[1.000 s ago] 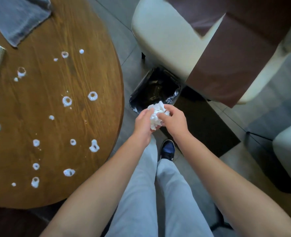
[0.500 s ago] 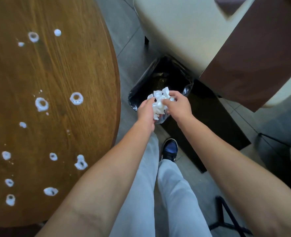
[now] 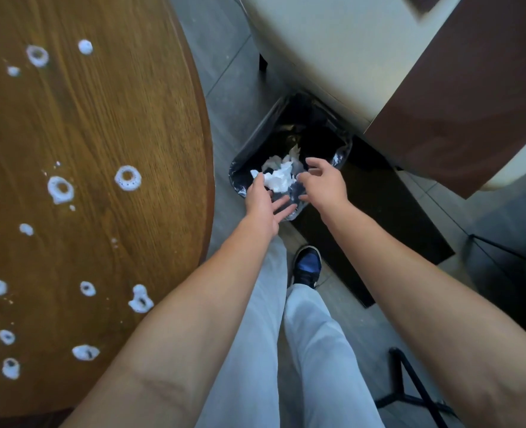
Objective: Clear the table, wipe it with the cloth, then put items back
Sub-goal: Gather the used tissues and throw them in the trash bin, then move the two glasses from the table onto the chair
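Observation:
A round wooden table (image 3: pixel 107 125) fills the left, dotted with several white foam spots (image 3: pixel 127 178). On the floor to its right stands a black-lined trash bin (image 3: pixel 314 134). A crumpled white tissue wad (image 3: pixel 278 177) is over the bin's mouth, free of both hands. My left hand (image 3: pixel 263 205) hovers at the bin's near rim with fingers spread. My right hand (image 3: pixel 322 183) is just right of the wad, fingers apart and holding nothing. The cloth is out of view.
A cream and brown armchair (image 3: pixel 363 50) stands right behind the bin. A dark mat (image 3: pixel 388 217) lies under and beside the bin. My legs in light trousers and a dark shoe (image 3: pixel 307 267) are below. A black stand leg (image 3: pixel 416 387) sits at lower right.
Both hands, which were pinching the tissue wad together above the bin, have opened and let it go; the wad now drops into the bin. The camera has tilted further down.

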### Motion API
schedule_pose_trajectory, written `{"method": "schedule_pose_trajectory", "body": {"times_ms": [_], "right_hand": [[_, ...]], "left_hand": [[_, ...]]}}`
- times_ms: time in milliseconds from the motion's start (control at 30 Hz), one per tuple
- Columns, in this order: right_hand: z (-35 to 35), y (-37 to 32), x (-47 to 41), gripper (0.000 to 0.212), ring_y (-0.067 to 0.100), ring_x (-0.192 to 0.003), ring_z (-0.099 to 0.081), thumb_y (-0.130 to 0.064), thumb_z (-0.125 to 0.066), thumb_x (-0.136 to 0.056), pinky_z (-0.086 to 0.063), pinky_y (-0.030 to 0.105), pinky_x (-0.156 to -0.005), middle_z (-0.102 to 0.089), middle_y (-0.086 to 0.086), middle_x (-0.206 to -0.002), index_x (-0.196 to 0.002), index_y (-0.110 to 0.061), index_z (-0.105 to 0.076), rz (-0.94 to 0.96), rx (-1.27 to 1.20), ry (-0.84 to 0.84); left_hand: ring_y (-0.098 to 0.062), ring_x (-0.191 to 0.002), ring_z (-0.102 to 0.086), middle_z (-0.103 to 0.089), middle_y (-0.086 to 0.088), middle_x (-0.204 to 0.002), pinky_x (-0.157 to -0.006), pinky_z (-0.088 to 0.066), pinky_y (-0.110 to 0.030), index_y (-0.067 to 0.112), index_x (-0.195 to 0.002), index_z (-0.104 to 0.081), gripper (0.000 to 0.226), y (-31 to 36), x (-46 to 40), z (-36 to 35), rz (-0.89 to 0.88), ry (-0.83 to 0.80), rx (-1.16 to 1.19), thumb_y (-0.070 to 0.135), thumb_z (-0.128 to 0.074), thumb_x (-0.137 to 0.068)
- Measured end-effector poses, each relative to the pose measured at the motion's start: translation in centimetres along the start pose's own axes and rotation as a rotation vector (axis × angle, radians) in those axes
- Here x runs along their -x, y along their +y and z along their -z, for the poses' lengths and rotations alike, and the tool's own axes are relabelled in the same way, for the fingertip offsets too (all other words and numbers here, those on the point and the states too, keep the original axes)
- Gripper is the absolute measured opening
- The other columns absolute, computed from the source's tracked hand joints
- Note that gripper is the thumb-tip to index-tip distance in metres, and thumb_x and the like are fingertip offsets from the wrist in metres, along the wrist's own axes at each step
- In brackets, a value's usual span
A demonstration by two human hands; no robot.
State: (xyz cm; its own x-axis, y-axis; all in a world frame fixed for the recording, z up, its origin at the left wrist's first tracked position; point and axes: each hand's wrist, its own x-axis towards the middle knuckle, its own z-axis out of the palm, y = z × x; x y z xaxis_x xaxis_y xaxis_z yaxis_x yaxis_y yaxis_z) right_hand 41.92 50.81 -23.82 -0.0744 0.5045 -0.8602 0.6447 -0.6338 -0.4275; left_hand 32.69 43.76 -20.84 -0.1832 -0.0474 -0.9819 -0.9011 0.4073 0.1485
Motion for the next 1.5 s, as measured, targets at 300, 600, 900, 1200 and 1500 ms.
{"method": "schedule_pose_trajectory", "body": {"times_ms": [300,600,900,1200,1500], "right_hand": [[0.5,-1.0,2.0,0.045,0.019,-0.112,-0.064,-0.022,-0.064,-0.097,-0.058,0.045,-0.097,-0.061,0.001,-0.131,-0.141,-0.025,-0.056,0.013,0.013,0.019],[3.0,-4.4,10.8,0.039,0.019,-0.117,-0.063,-0.042,-0.058,-0.098,-0.054,0.045,-0.099,-0.063,0.001,-0.134,-0.133,-0.025,-0.062,0.299,0.418,0.101],[7.9,-5.4,22.3,0.043,0.023,-0.138,-0.047,-0.035,-0.058,-0.100,-0.041,0.041,-0.113,-0.055,0.003,-0.147,-0.139,-0.018,-0.062,0.730,0.703,0.129],[7.3,-7.3,31.9,0.060,0.028,-0.159,-0.015,-0.052,-0.047,-0.102,-0.023,0.051,-0.126,-0.024,0.007,-0.170,-0.156,-0.027,-0.041,1.117,0.884,0.231],[1.0,-9.0,36.4,0.067,0.029,-0.160,-0.007,-0.057,-0.041,-0.102,-0.018,0.054,-0.127,-0.016,0.008,-0.172,-0.160,-0.025,-0.033,1.293,1.014,0.139]], "left_hand": [[-0.029,-0.109,-0.069,-0.050,-0.011,-0.150,-0.086,-0.063,-0.044,0.023,-0.153,-0.041,0.051,0.1,1.7,1.0,-0.039,-0.022,-0.045,0.042,-0.050,-0.106],[-0.024,-0.122,-0.061,-0.056,-0.009,-0.146,-0.108,-0.050,-0.042,0.017,-0.148,-0.050,0.048,-0.2,8.8,4.2,-0.132,-0.059,-0.147,0.041,-0.048,-0.107],[-0.020,-0.115,-0.067,-0.066,-0.004,-0.129,-0.099,-0.056,-0.037,0.017,-0.136,-0.061,0.033,-0.3,19.2,7.9,-0.494,-0.150,-0.295,0.028,-0.054,-0.106],[-0.028,-0.159,-0.012,-0.031,-0.004,-0.167,-0.127,-0.010,-0.047,0.022,-0.150,-0.049,0.052,-1.9,26.3,16.0,-1.415,0.366,-1.034,0.043,-0.048,-0.103],[-0.035,-0.160,-0.004,-0.018,-0.010,-0.171,-0.126,-0.007,-0.061,0.019,-0.158,-0.037,0.064,-1.4,28.4,26.1,-1.407,0.744,-1.080,0.049,-0.044,-0.103]]}}
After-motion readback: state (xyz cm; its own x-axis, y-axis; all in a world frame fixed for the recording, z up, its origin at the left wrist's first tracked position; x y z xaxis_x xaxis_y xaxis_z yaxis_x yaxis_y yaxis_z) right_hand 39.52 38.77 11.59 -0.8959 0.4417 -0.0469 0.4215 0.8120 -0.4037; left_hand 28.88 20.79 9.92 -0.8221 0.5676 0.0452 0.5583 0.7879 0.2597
